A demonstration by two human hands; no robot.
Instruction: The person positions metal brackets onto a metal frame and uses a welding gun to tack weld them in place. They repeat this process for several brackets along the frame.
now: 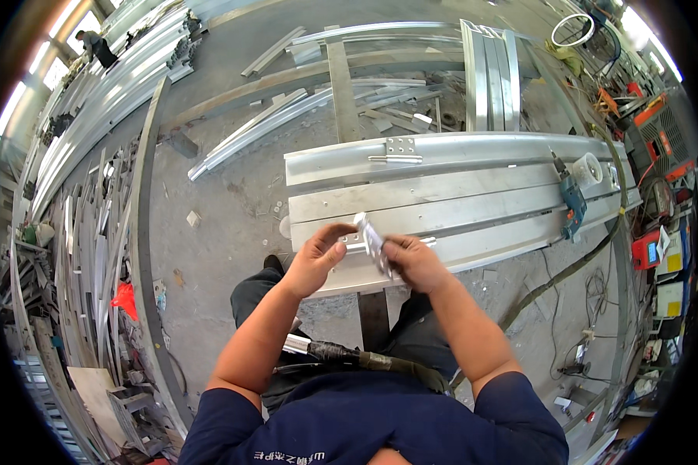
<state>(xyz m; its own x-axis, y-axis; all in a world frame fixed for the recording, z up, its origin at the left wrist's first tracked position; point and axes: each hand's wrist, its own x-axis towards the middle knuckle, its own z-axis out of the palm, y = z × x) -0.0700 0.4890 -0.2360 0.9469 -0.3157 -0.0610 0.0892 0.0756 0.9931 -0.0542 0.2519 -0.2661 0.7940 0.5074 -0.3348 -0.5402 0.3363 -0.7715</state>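
Observation:
My right hand (419, 265) grips a shiny metal hinge (373, 242), held tilted above the near part of the metal profiles (450, 209). Curved beside the hinge's upper end, my left hand (315, 260) has its thumb and forefinger apart; the forefinger tip is at or close to the metal. Partly hidden behind the held piece, a second hinge (423, 243) lies on the nearest profile. Another hinge (401, 149), with a drilled plate and a round barrel, rests on the far profile.
A teal power drill (572, 204) and a pale roll (587, 170) lie at the profiles' right end. A dark hose (547, 285) crosses nearby. Long metal bars (116, 93) are stacked at left, where a person (97, 48) bends. Red-cased equipment (645, 249) stands at right.

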